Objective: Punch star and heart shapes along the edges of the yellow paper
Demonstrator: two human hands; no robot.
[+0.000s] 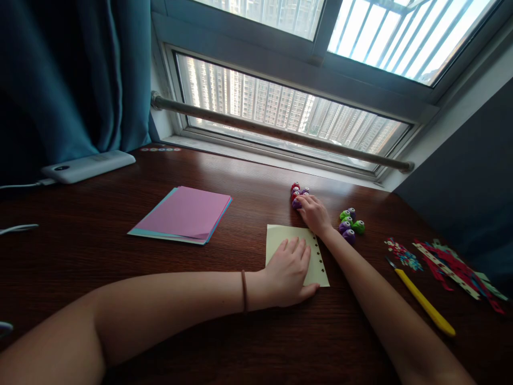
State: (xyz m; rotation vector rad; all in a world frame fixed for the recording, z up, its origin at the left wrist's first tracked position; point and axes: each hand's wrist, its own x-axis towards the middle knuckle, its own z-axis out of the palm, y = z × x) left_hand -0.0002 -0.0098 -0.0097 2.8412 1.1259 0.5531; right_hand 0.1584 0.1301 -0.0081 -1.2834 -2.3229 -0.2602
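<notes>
Nearest on the dark brown wooden tabletop (224, 342), a slim yellow-handled tool with a pointed tip (425, 305) lies beside the right forearm; a careless sweep of that arm could knock it. The left hand (289, 271) lies flat on a pale yellow square paper sheet (276, 238), fingers close together, thumb spread; if that pressure eases, the sheet might slip, and a skewed push could tear its star-holed right edge. Small loose paper confetti (404, 255) could scatter if brushed. Farther off, a cluster of rounded green and purple pieces (348, 221) might be bumped by the right wrist. The right hand (316, 215) touches a cluster of rounded red and purple pieces (295, 195), fingers slightly curled; whether they grip one, I cannot tell. A hasty pick could topple its neighbours.
</notes>
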